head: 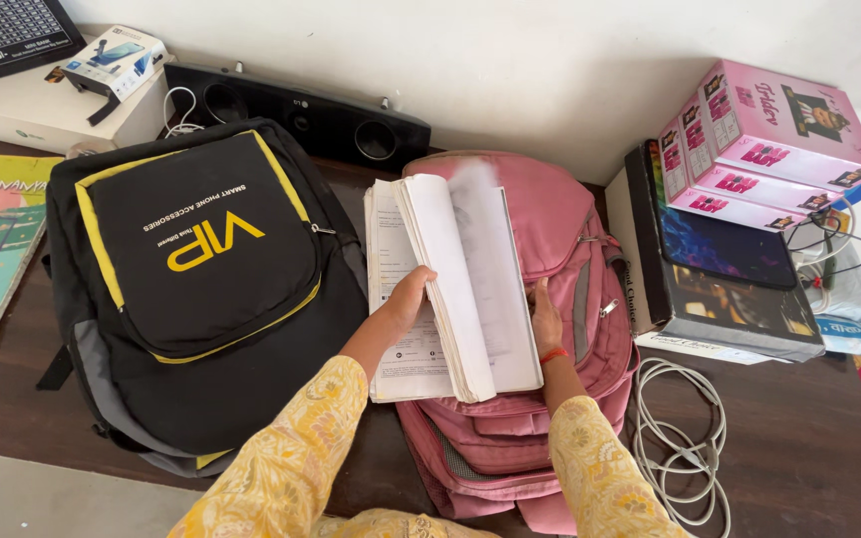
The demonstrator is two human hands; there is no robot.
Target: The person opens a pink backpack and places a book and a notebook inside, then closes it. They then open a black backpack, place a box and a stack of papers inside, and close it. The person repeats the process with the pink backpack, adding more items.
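Left hand grips the book pages at frame centre; right hand (fingers flat) steadies it on the pink backpack. Keep the spine supported.

A: What's worn on the arms?

B: Long sleeves, both arms — yellow fabric with a fine paler floral or paisley print, loose fit, cuffs ending short of the wrists.

A: Anything on the hands?

B: Left hand bare, no rings visible. Right hand has a thin red-orange band at the wrist — thread or bangle, can't tell which.

A: Rest of the garment?

B: Same yellow print at the bottom edge.
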